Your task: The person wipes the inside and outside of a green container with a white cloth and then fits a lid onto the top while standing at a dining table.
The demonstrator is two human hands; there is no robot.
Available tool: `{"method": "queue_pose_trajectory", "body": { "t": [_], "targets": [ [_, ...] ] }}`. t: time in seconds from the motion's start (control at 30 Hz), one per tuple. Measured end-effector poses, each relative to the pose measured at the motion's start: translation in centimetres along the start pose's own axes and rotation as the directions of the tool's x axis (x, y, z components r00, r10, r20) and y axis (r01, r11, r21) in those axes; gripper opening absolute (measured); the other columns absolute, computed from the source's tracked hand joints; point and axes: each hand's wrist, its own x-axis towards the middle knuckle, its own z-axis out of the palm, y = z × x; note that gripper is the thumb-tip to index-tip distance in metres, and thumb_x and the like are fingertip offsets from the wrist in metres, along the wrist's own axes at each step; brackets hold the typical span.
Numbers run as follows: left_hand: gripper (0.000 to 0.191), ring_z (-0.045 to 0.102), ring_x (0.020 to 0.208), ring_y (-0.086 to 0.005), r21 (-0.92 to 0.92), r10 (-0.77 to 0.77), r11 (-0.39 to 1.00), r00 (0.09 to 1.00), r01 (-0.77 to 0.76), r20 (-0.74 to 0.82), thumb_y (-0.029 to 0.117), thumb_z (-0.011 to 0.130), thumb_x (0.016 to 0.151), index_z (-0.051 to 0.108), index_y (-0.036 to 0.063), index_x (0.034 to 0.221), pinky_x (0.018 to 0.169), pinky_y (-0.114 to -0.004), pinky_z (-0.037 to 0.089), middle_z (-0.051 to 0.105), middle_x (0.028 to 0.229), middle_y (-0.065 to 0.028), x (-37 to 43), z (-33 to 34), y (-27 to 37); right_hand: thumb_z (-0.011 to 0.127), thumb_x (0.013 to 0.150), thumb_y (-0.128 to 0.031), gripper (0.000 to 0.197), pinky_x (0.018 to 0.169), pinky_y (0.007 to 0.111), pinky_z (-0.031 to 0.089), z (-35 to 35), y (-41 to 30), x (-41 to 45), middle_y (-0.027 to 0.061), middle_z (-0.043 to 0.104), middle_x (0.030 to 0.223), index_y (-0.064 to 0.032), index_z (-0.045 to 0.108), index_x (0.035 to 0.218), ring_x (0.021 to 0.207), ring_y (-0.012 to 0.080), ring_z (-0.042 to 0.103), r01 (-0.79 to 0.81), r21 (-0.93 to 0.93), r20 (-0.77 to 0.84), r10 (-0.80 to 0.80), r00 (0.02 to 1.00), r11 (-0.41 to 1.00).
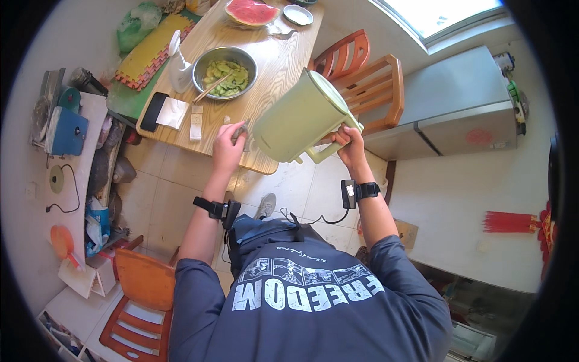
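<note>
A light green electric kettle (298, 117) is in my right hand (350, 147), gripped by its handle. It is tilted, with its lid turned up and to the right, and it hangs over the wooden table's near right corner. My left hand (227, 145) pinches a crumpled greyish cloth (240, 132) above the near edge of the table (267, 59), just left of the kettle. A small pale scrap (226, 120) lies close to my left fingers.
A steel bowl (195, 78) of sliced green vegetable with chopsticks (212, 88), a white spray bottle (178, 68), a phone (153, 111), a white remote (196, 123) and cut watermelon (253, 11) are on the table. Chairs (368, 97) line its right side. A round corded base (57, 179) sits left.
</note>
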Motion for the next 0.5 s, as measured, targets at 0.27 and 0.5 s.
{"method": "queue_pose_trajectory", "body": {
  "t": [0.27, 0.5],
  "targets": [
    [0.026, 0.066, 0.086, -0.0286, -0.030, -0.040, 0.999, 0.997, 0.042, 0.061, 0.018, 0.071, 0.087, 0.073, 0.0112, 0.112, 0.077, -0.036, 0.052, 0.069, 0.099, -0.0111, 1.3, 2.8, 1.4, 0.055, 0.081, -0.006, 0.007, 0.081, 0.035, 0.049, 1.4, 2.0, 0.8, -0.0032, 0.041, 0.064, -0.0085, 0.050, 0.078, 0.057, 0.0092, 0.040, 0.030, -0.278, -0.007, -0.034, 0.999, 0.960],
    [0.030, 0.068, 0.091, -0.0254, 0.011, -0.241, 0.970, 0.968, 0.242, -0.065, 0.021, 0.074, 0.084, 0.073, 0.0103, 0.111, 0.082, -0.035, 0.053, 0.070, 0.103, -0.0114, -1.0, 0.2, -6.7, 0.056, 0.080, -0.003, 0.003, 0.081, 0.033, 0.048, 0.2, 3.2, 2.5, -0.0005, 0.050, 0.070, -0.0058, 0.054, 0.081, 0.063, 0.0106, 0.047, 0.059, -0.384, 0.003, -0.062, 0.998, 0.921]
  ]
}}
